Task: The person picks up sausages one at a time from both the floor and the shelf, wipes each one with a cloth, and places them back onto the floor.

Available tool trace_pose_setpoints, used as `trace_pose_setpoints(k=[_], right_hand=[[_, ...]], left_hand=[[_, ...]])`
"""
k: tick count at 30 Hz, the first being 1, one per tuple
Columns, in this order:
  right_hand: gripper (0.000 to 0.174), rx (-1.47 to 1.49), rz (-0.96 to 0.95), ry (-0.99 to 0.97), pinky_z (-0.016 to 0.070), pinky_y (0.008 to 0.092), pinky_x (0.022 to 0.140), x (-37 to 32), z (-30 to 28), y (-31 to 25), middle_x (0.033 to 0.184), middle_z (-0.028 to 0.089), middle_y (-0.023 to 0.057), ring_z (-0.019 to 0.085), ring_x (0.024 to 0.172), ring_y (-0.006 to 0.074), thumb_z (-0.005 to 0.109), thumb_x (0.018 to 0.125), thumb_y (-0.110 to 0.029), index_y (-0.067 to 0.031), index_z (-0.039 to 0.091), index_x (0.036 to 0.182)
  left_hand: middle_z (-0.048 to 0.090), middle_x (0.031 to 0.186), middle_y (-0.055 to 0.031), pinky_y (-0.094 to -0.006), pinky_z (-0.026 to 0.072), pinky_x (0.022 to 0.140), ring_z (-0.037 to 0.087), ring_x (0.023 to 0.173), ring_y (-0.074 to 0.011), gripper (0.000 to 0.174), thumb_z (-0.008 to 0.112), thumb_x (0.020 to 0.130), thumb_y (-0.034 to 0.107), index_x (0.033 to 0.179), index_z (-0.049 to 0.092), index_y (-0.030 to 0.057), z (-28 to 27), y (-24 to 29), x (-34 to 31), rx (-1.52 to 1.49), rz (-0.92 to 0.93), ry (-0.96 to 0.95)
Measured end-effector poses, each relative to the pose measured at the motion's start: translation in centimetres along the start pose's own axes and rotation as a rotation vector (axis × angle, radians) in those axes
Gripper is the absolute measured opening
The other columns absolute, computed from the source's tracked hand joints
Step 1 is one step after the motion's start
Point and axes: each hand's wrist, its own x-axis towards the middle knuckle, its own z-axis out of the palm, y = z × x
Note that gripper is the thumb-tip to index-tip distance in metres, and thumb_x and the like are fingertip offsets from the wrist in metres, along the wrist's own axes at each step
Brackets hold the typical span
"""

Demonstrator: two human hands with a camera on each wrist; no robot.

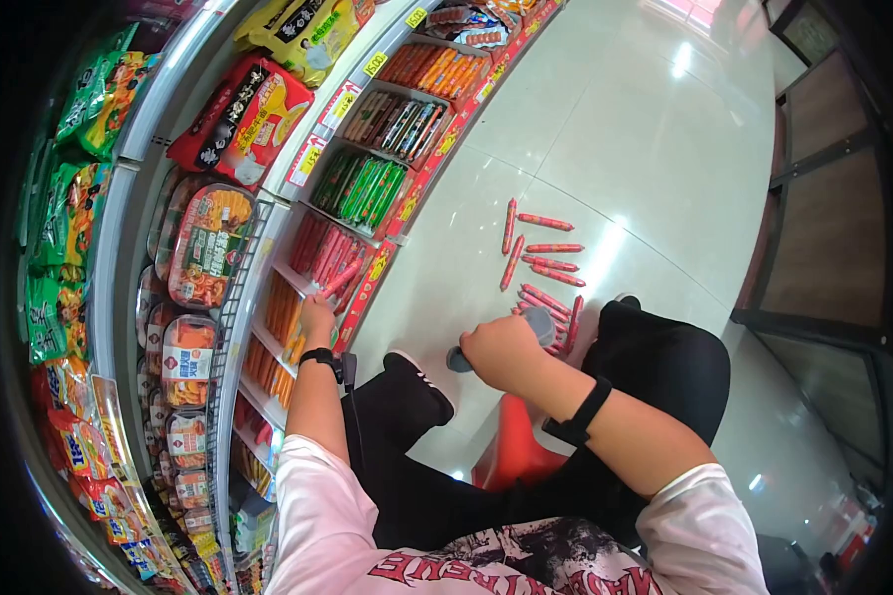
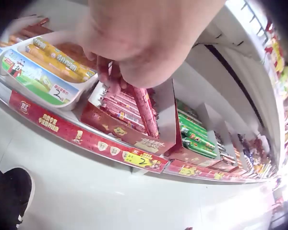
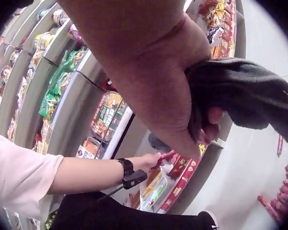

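Note:
My left hand [image 1: 317, 319] reaches into the box of red-wrapped sausages on the low shelf. In the left wrist view the left hand [image 2: 134, 48] pinches one red sausage [image 2: 146, 112], tilted above the others in the red box [image 2: 110, 125]. The right hand [image 1: 506, 355] grips a dark grey cloth [image 1: 539, 323] over the floor; in the right wrist view the cloth [image 3: 240, 91] hangs out of both sides of the curled right hand [image 3: 173, 91]. Several red sausages [image 1: 553, 248] lie on the floor beyond the right hand.
Green-wrapped sausages [image 1: 360, 188] fill the adjoining box, and yellow ones [image 2: 57, 60] stand on the other side. Packaged food [image 1: 208, 243] lines the shelf at left. A red stool [image 1: 514, 446] stands between the person's legs. Dark panels [image 1: 831, 228] are at right.

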Motion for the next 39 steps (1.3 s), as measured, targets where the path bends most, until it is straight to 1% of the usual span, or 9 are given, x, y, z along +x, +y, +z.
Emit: trace_pose_setpoints(k=[5, 8, 11, 17, 18, 27, 33, 36, 39], right_hand=[[0.009, -0.04, -0.018, -0.046, 0.0567, 0.0391, 0.065, 0.5, 0.4, -0.6, 0.08, 0.075, 0.0065, 0.076, 0.078, 0.0278, 0.069, 0.08, -0.01, -0.0131, 0.075, 0.087], [0.01, -0.054, -0.036, -0.065, 0.0569, 0.039, 0.066, 0.9, 1.3, -0.9, 0.079, 0.074, 0.0064, 0.076, 0.079, 0.0273, 0.07, 0.08, -0.011, -0.0116, 0.074, 0.089], [0.011, -0.036, -0.01, -0.124, 0.057, 0.0388, 0.067, 1.0, 1.4, -1.2, 0.078, 0.074, 0.007, 0.076, 0.079, 0.0273, 0.07, 0.079, -0.011, -0.0103, 0.073, 0.089], [0.009, -0.033, -0.061, -0.208, 0.0562, 0.0388, 0.065, 0.8, 3.9, -1.5, 0.078, 0.075, 0.0067, 0.075, 0.077, 0.0276, 0.07, 0.079, -0.013, -0.0121, 0.073, 0.087], [0.009, -0.037, -0.062, -0.234, 0.0561, 0.0388, 0.065, 0.8, 3.9, -1.6, 0.078, 0.075, 0.0064, 0.075, 0.077, 0.0275, 0.07, 0.079, -0.014, -0.0123, 0.073, 0.087], [0.01, -0.032, -0.06, -0.329, 0.0571, 0.0383, 0.068, 0.1, 5.6, -2.2, 0.086, 0.077, 0.0042, 0.076, 0.084, 0.0254, 0.066, 0.085, -0.015, -0.0148, 0.076, 0.087], [0.014, -0.036, -0.063, -0.417, 0.0572, 0.0383, 0.072, -0.1, 5.5, -2.4, 0.093, 0.079, 0.0034, 0.077, 0.091, 0.0247, 0.066, 0.088, -0.016, -0.0172, 0.08, 0.09], [0.016, -0.045, -0.061, -0.48, 0.0565, 0.038, 0.075, -0.1, 5.3, -2.6, 0.097, 0.079, 0.0028, 0.076, 0.096, 0.0238, 0.066, 0.09, -0.016, -0.018, 0.081, 0.095], [0.016, -0.036, -0.034, -0.539, 0.055, 0.0371, 0.078, -0.1, 5.1, -2.8, 0.102, 0.079, 0.0018, 0.075, 0.1, 0.0226, 0.067, 0.091, -0.018, -0.0187, 0.081, 0.099]], left_hand=[[0.073, 0.107, -0.0259, -0.0574, 0.0512, 0.09, 0.068, 0.102, -0.0486, 0.045, 0.048, 0.107, 0.042, 0.111, 0.068, 0.0025, 2.2, -0.3, 1.0, 0.117, -0.023, 0.005], [0.072, 0.117, -0.0223, -0.0566, 0.0528, 0.091, 0.068, 0.109, -0.0443, 0.039, 0.051, 0.105, 0.04, 0.117, 0.067, 0.0062, 2.4, 1.0, 0.9, 0.263, -0.071, -0.108], [0.065, 0.137, -0.0181, -0.0556, 0.0531, 0.094, 0.065, 0.12, -0.0393, 0.036, 0.053, 0.103, 0.037, 0.124, 0.065, 0.009, 3.8, 2.4, 0.8, 0.239, -0.047, 0.063], [0.044, 0.158, -0.0219, -0.0503, 0.0421, 0.115, 0.048, 0.143, -0.0381, 0.059, 0.05, 0.104, 0.04, 0.15, 0.047, 0.0027, 6.2, 7.6, -2.2, 0.259, 0.237, -0.107], [0.039, 0.162, -0.0251, -0.0468, 0.034, 0.122, 0.038, 0.15, -0.0394, 0.07, 0.047, 0.104, 0.044, 0.156, 0.039, -0.0024, 6.5, 7.9, -2.2, 0.234, 0.197, -0.149], [0.026, 0.167, -0.0288, -0.0463, 0.0248, 0.127, 0.025, 0.157, -0.0404, 0.082, 0.04, 0.105, 0.057, 0.16, 0.031, -0.0027, 6.8, 6.3, 2.1, 0.101, 0.125, -0.42], [0.02, 0.17, -0.0269, -0.0501, 0.024, 0.127, 0.023, 0.157, -0.0395, 0.084, 0.038, 0.104, 0.059, 0.163, 0.026, -0.0001, 7.2, 6.6, 0.7, 0.177, 0.117, -0.354], [0.028, 0.167, -0.0258, -0.053, 0.0273, 0.124, 0.029, 0.155, -0.0395, 0.078, 0.05, 0.102, 0.049, 0.16, 0.032, -0.0004, 6.7, 8.6, -1.5, 0.21, 0.045, -0.185], [0.036, 0.163, -0.0234, -0.0548, 0.0326, 0.119, 0.036, 0.15, -0.0402, 0.068, 0.062, 0.096, 0.031, 0.153, 0.041, 0.0004, 8.6, 10.6, -4.9, 0.277, 0.22, 0.202]])
